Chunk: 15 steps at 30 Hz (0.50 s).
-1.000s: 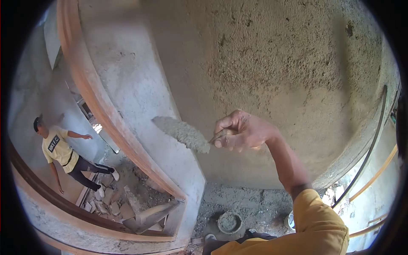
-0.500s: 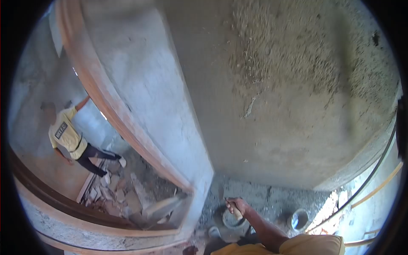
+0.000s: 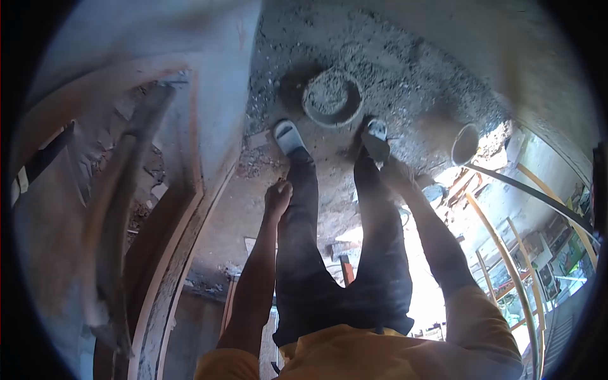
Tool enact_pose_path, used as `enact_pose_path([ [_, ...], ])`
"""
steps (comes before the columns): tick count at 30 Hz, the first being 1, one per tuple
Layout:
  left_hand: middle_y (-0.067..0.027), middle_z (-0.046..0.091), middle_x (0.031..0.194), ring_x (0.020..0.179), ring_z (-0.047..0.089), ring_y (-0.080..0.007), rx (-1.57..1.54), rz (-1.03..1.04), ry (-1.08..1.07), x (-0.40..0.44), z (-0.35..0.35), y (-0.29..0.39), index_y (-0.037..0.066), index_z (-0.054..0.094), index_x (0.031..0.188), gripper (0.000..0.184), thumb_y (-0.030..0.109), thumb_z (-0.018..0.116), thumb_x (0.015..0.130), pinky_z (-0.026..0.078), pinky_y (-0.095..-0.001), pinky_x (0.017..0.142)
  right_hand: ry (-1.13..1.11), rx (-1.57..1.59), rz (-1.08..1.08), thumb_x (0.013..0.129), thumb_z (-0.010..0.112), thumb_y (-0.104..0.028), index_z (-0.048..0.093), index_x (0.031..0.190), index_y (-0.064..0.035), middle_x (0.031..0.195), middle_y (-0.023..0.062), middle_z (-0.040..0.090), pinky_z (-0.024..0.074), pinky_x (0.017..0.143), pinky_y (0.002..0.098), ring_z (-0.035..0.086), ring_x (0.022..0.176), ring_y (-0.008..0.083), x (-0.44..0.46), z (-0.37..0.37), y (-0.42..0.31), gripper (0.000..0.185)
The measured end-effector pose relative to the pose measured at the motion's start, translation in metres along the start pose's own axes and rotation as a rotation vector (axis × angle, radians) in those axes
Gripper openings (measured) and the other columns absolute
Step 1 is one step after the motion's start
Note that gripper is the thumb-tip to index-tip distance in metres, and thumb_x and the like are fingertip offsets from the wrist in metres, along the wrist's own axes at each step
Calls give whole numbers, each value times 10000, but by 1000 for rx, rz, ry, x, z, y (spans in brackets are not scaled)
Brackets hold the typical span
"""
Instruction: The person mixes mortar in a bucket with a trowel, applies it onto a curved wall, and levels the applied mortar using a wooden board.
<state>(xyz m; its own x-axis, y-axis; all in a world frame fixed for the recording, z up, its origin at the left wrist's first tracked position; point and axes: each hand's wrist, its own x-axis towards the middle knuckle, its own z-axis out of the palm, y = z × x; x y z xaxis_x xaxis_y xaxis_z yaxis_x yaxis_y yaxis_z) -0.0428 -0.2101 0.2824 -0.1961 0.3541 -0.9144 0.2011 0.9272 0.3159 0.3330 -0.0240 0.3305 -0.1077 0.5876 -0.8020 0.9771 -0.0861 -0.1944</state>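
Observation:
My right hand (image 3: 398, 177) is closed around a trowel, somewhat blurred, beside my right leg. The trowel's flat blade (image 3: 376, 147) points toward my right foot. My left hand (image 3: 278, 197) hangs beside my left thigh with its fingers curled in, and nothing shows in it. On the ground in front of my feet sits a round pan (image 3: 350, 114) holding grey mortar (image 3: 329, 92). Neither hand touches the pan.
A second, smaller bucket (image 3: 465, 144) stands to the right, by a dark hose (image 3: 532, 190). Wooden poles (image 3: 503, 250) rise at the right past a bright gap. A framed opening (image 3: 197, 126) with rubble behind it lies left. Grit covers the ground.
My view has swung down from the plastered wall to my legs and feet. The right hand with the trowel has moved from over the pan to beside my leg. The person at left is out of view.

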Motion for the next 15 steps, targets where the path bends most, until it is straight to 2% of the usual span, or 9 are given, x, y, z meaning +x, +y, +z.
enact_pose_path([
  [2, -246, 728, 1232, 1192, 676, -427, 367, 285, 101, 82, 18, 9, 23, 751, 1193, 404, 348, 615, 995, 515, -485, 1050, -44, -55, 74, 945, 553, -290, 687, 1142, -71, 1018, 294, 738, 580, 889, 582, 720, 989, 494, 91, 46, -4, 324],
  [4, -255, 717, 1225, 1173, 684, -412, 445, 298, 62, 148, 26, 54, 17, 744, 1191, 425, 365, 592, 1001, 528, -468, 1028, 65, -135, -41, 938, 555, -256, 687, 1161, -73, 1001, 287, 739, 568, 889, 602, 718, 971, 497, 171, 62, -29, 317],
  [5, -254, 708, 1233, 1164, 687, -410, 446, 309, 79, 179, 30, 73, 18, 746, 1170, 412, 360, 590, 1001, 537, -461, 1015, 118, -192, -40, 951, 557, -220, 736, 1085, -37, 1012, 243, 762, 584, 874, 551, 746, 972, 425, 213, 74, -37, 289],
  [6, -255, 718, 1231, 1160, 698, -396, 483, 444, 142, 221, 36, 74, -5, 723, 1196, 447, 377, 595, 1003, 549, -454, 1001, 138, -165, -29, 950, 557, -205, 738, 1086, -47, 1031, 239, 756, 585, 859, 554, 744, 967, 417, 243, 81, -51, 276],
  [7, -294, 706, 1252, 1201, 689, -383, 258, 385, 112, 253, 42, 78, -52, 644, 1310, 556, 396, 649, 980, 549, -444, 1005, 172, -141, -17, 949, 558, -190, 740, 1088, -56, 1050, 235, 751, 586, 845, 557, 743, 961, 409, 266, 90, -63, 265],
  [9, -291, 696, 1288, 1165, 707, -382, 203, 382, 204, 295, 55, 103, -88, 562, 1391, 671, 396, 704, 948, 553, -432, 995, 327, -278, -224, 956, 554, -181, 735, 1102, -59, 1103, 235, 729, 587, 822, 550, 732, 988, 403, 270, 139, -64, 262],
  [10, -232, 694, 1315, 1197, 687, -355, 122, 329, 137, 309, 56, 113, -62, 521, 1445, 695, 353, 734, 931, 538, -408, 1010, 412, -346, -329, 959, 553, -176, 733, 1108, -60, 1130, 234, 718, 587, 810, 546, 727, 1002, 399, 267, 152, -61, 261],
  [11, -174, 691, 1341, 1228, 668, -327, 39, 283, 69, 319, 53, 122, -36, 479, 1499, 738, 310, 764, 913, 522, -384, 1024, 401, -347, -334, 949, 566, -155, 707, 1107, -62, 1098, 223, 705, 591, 788, 536, 720, 950, 402, 260, 152, -55, 232],
  [15, -133, 660, 1363, 1311, 602, -260, -170, 225, -36, 333, 29, 131, 2, 472, 1521, 730, 309, 729, 910, 427, -404, 1125, 398, -346, -369, 932, 613, -113, 650, 1084, -69, 958, 181, 655, 597, 682, 485, 700, 808, 367, 199, 97, -48, 163],
])
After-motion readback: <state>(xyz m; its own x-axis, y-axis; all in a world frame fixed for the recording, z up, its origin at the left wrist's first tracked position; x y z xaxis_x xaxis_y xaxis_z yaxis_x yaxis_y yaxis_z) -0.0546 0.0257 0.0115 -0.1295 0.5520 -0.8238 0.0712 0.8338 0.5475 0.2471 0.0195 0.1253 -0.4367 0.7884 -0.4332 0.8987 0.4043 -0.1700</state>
